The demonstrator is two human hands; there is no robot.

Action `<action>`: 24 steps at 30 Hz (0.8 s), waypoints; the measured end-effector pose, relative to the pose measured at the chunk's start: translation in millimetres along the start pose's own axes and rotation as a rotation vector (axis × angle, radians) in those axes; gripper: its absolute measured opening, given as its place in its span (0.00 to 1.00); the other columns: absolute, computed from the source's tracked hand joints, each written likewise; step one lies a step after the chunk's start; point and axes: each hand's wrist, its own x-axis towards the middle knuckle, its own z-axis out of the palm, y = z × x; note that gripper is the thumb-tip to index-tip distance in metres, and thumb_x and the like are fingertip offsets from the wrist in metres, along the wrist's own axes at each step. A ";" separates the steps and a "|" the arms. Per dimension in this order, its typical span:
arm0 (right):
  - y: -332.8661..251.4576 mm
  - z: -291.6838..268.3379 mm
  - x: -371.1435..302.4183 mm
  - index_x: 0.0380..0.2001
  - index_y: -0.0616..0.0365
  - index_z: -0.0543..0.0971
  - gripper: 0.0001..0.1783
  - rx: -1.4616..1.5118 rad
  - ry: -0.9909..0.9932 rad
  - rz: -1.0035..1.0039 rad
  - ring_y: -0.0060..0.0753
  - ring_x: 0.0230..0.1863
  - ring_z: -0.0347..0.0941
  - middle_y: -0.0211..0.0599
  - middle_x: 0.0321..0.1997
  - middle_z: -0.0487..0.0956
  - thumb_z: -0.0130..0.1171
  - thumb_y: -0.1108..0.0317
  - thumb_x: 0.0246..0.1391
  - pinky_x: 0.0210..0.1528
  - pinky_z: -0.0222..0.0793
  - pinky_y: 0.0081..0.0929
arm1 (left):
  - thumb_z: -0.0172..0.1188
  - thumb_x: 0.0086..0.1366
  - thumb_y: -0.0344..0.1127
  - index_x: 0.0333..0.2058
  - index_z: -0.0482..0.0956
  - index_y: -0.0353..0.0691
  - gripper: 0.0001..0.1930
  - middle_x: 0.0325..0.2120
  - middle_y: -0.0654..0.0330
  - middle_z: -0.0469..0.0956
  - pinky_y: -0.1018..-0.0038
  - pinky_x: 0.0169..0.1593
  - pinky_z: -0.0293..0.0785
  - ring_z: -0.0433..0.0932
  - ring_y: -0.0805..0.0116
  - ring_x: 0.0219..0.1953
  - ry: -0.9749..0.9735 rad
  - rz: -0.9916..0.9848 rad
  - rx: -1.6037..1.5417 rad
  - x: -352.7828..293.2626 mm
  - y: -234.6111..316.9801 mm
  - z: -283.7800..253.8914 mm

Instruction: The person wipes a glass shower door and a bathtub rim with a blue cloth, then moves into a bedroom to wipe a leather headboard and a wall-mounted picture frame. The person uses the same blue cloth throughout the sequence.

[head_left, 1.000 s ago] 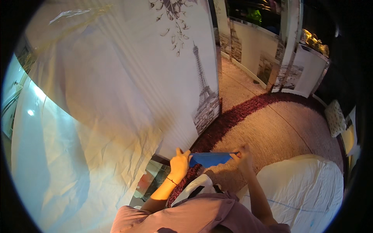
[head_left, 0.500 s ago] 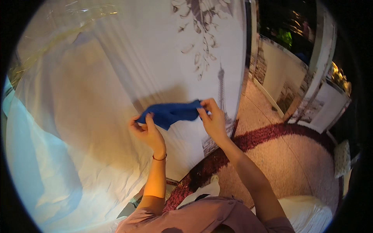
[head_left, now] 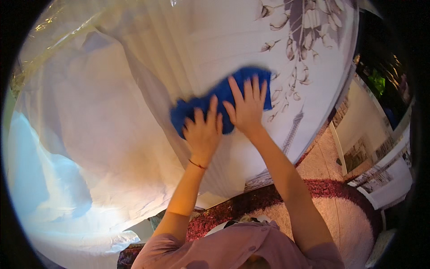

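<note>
A piece of blue cloth (head_left: 227, 87) lies spread on a white printed sheet (head_left: 197, 54), slanting up to the right. Its exact kind is unclear. Over its lower left end rests my left hand (head_left: 204, 134), fingers spread and stretched forward. My right hand (head_left: 247, 105) lies flat on the right part of the cloth, its fingers apart. Both hands are open and press or touch the cloth from above without gripping it. The fingers hide part of the cloth, and its edges are slightly blurred.
Clear plastic film (head_left: 58, 40) runs along the far left. Pale crumpled fabric (head_left: 103, 103) covers the left side. To the right is a pink carpet (head_left: 320, 152) with a dark red border (head_left: 327, 190). Printed panels (head_left: 358, 125) stand beyond it.
The blue cloth went from being held up between both hands to lying spread on the white sheet, farther away. Both hands let go of their pinch and flattened onto it. The view shifted.
</note>
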 end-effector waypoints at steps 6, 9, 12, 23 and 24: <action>35.9 27.2 -202.0 0.62 0.37 0.74 0.29 0.060 -0.445 0.152 0.54 0.45 0.71 0.49 0.43 0.75 0.59 0.48 0.57 0.64 0.46 0.75 | 0.65 0.60 0.42 0.55 0.78 0.59 0.22 0.46 0.45 0.69 0.48 0.44 0.69 0.70 0.44 0.42 -0.440 -0.038 -0.350 -157.3 26.0 6.8; 43.5 24.2 -186.1 0.62 0.40 0.75 0.30 0.074 -0.188 0.035 0.51 0.41 0.72 0.48 0.41 0.76 0.62 0.49 0.56 0.65 0.46 0.74 | 0.69 0.55 0.34 0.48 0.80 0.54 0.20 0.49 0.43 0.65 0.47 0.48 0.65 0.67 0.48 0.44 -0.016 -0.065 -0.406 -146.0 29.9 12.9; 20.3 5.0 -64.3 0.62 0.51 0.74 0.33 0.191 0.100 -0.002 0.50 0.42 0.71 0.49 0.46 0.77 0.64 0.51 0.54 0.66 0.46 0.71 | 0.71 0.51 0.23 0.33 0.76 0.44 0.14 0.42 0.46 0.66 0.61 0.49 0.63 0.66 0.48 0.46 0.341 -0.090 -0.326 -68.8 16.8 7.8; 16.1 13.1 -49.1 0.54 0.35 0.78 0.22 0.102 -0.149 -0.277 0.34 0.64 0.63 0.25 0.68 0.69 0.58 0.49 0.56 0.61 0.54 0.60 | 0.58 0.59 0.45 0.38 0.82 0.49 0.12 0.67 0.41 0.60 0.39 0.57 0.54 0.69 0.43 0.37 0.053 -0.181 -0.001 -58.6 16.6 36.5; 24.7 22.8 -91.1 0.50 0.34 0.80 0.19 0.084 -0.205 -0.307 0.31 0.52 0.70 0.21 0.63 0.72 0.59 0.50 0.56 0.56 0.59 0.58 | 0.59 0.58 0.45 0.37 0.83 0.49 0.11 0.66 0.42 0.62 0.34 0.60 0.50 0.71 0.41 0.38 -0.039 -0.193 -0.005 -102.3 22.8 47.5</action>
